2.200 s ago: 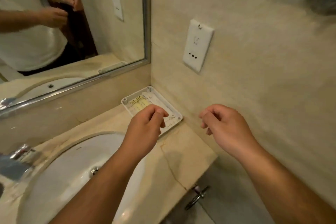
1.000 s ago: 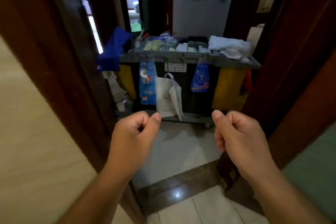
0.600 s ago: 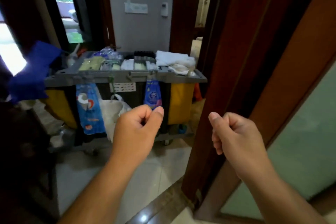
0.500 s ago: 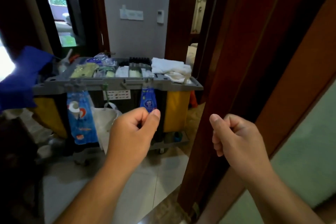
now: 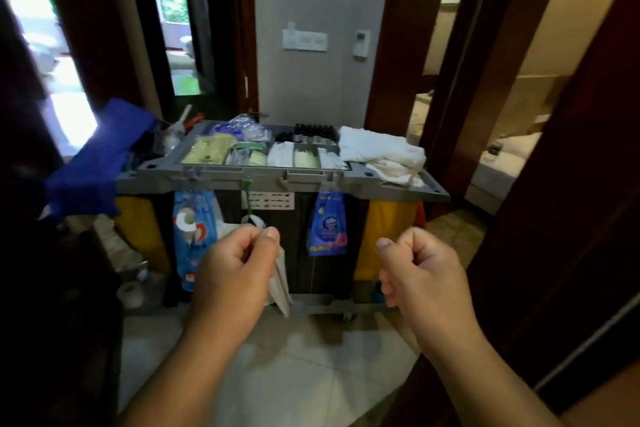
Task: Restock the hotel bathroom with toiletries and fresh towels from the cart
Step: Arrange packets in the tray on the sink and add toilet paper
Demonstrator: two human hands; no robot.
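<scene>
We're holding both hands up close in front, left hand (image 5: 235, 274) and right hand (image 5: 420, 276) each clenched in a fist, gripping nothing, well short of the cart's top. Past them the cart (image 5: 263, 177) is standing on the tile floor (image 5: 304, 378), a white bag (image 5: 281, 284) and a blue pouch (image 5: 327, 225) hanging off its front. We're seeing toiletries (image 5: 244, 153) sitting in the top compartments, towels (image 5: 379, 149) piled at the right end, a blue cloth (image 5: 93, 163) draping off the left.

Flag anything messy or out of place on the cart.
The white towels at the right end of the grey plastic housekeeping cart lie crumpled, not folded, with one sagging over the tray rim. A blue cloth hangs loosely off the left end. The toiletry packets sit sorted in their compartments.
</scene>
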